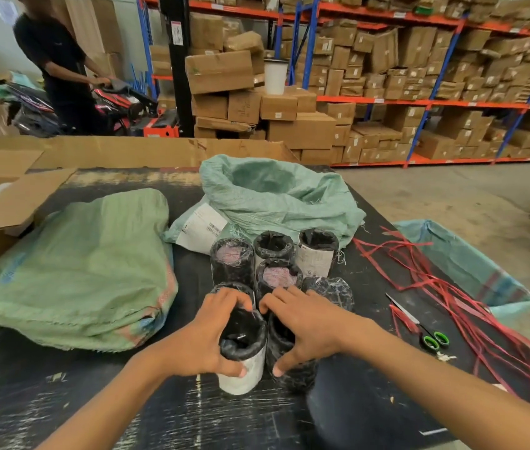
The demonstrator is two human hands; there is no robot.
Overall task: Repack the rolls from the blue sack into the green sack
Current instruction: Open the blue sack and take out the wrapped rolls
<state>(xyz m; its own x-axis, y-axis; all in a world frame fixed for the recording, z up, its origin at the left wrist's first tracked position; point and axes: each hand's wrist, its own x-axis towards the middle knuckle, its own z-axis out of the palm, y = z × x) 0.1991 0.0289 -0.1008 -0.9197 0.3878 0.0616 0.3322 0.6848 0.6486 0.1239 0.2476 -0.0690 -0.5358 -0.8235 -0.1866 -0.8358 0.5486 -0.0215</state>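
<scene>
On the black, scuffed table [94, 401] stands a tight cluster of upright rolls wrapped in black plastic film [275, 264], some with white paper labels round their sides. The left hand [205, 332] curls round the nearest roll with a white lower half [242, 355], thumb on its near side and fingers over the far rim. The right hand [305, 323] grips the black roll just beside it [289, 358] in the same way, thumb pressed low on the front, fingers hooked over the back edge. The two held rolls touch each other at the front of the cluster.

Behind the rolls lies a pale green woven sack with its mouth open [276, 193] and slumped toward the camera, a white printed label [203, 227] on its lower left side. Left of the cluster a second, fuller green woven sack [75, 264] lies flat on the table. Off the table's right edge hangs a light blue woven sack [461, 264], its mouth open.

Loose red plastic straps [451, 287] trail across the right side of the table, and scissors with green-ringed handles [425, 332] lie among them. An open cardboard box [7, 209] sits at the far left. Further back, a person in black [59, 63] stands by shelves stacked with cardboard cartons [419, 76].
</scene>
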